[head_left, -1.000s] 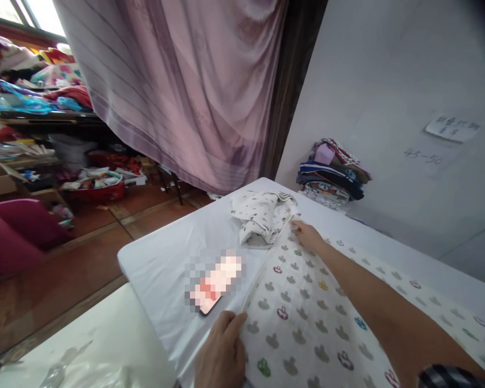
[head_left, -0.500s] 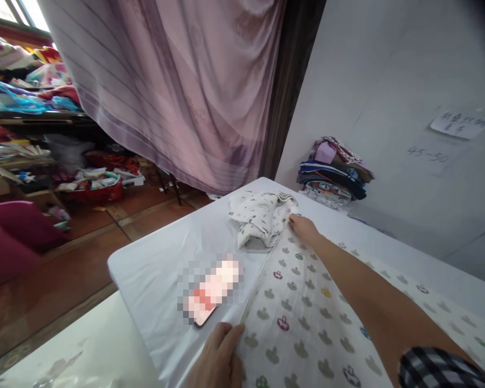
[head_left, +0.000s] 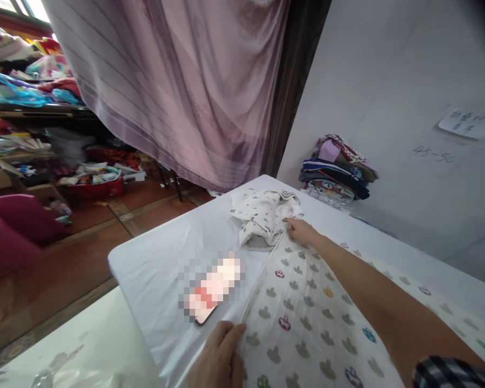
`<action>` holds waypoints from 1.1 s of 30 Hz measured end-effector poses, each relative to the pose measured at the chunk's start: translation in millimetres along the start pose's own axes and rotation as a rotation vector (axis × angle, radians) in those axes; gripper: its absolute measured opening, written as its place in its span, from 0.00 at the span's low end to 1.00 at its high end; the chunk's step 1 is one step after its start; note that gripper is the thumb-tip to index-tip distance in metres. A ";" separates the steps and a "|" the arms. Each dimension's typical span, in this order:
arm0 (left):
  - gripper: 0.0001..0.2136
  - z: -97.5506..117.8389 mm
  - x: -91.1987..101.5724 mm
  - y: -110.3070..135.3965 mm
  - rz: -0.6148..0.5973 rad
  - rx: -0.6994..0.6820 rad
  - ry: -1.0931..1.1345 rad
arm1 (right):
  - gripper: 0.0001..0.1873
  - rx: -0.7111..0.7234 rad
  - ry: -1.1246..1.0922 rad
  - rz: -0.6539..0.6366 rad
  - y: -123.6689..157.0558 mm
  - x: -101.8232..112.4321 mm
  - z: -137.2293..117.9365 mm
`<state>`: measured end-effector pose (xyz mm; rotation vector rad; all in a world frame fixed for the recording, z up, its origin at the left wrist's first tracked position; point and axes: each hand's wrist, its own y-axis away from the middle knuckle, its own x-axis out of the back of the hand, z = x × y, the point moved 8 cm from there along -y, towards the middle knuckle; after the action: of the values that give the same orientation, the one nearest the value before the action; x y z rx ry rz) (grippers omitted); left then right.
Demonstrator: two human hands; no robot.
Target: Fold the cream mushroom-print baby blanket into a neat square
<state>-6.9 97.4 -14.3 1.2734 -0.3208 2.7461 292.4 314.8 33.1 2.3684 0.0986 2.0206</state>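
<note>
Left hand (head_left: 220,353), lower centre of frame: narrow, thumb and fingers pinching the near part of the left edge of the printed cloth (head_left: 303,318); right hand (head_left: 302,231), right of centre: narrow too, fingertips on the far end of that edge, underside of the grip hidden; white-covered table (head_left: 153,258), largest item in the work, runs from left of centre to the right border; cloth, next in size, lies on it from lower centre to the right border, grey motifs with a few coloured ones, right forearm (head_left: 367,296) crossing above; folded bundle (head_left: 258,213), centre, just beside the right fingertips, contact uncertain; phone (head_left: 208,302), smallest, left of the edge and apart from it, pixelated; judgement: step in hand appears to be straightening the edge; whole edge first, even light tension from both ends so it does not bow; then the far end, guided clear of the bundle so layers do not catch; last the pinch, border only, since a fuller grip would likely crease thin fabric
</note>
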 end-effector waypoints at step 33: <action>0.18 24.3 18.5 -6.2 -0.052 0.060 0.014 | 0.15 0.220 0.121 -0.150 43.2 -22.7 -67.8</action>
<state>0.3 97.8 16.0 1.2575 -0.2026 2.7386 223.2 268.8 24.1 2.2714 0.5102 2.1787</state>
